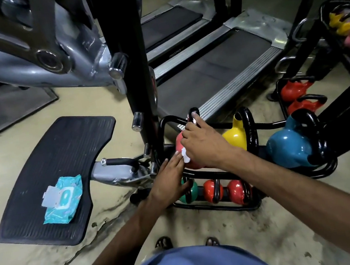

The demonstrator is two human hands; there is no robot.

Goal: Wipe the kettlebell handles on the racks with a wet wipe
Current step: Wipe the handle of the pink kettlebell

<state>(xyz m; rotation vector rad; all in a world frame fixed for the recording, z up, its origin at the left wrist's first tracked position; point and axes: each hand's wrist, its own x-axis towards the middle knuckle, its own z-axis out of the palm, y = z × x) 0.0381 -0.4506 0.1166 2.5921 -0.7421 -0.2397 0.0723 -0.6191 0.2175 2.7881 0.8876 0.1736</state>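
A black rack [246, 207] holds several kettlebells. My right hand [204, 144] grips a white wet wipe [185, 156] and presses it against the black handle [195, 112] of a red kettlebell [180, 142] on the upper tier. My left hand [170, 177] rests flat with fingers extended against the lower left side of that red kettlebell. A yellow kettlebell [235, 135] and a blue kettlebell [290, 147] stand to its right. On the lower tier sit a green kettlebell [191, 194] and two red ones [212, 189].
A teal wet wipe pack [63, 199] lies on a black rubber footplate [49, 176] at left. A black machine post [133, 70] rises just behind the rack. Treadmills [212, 68] lie beyond. A second rack with red kettlebells [296, 91] stands at right.
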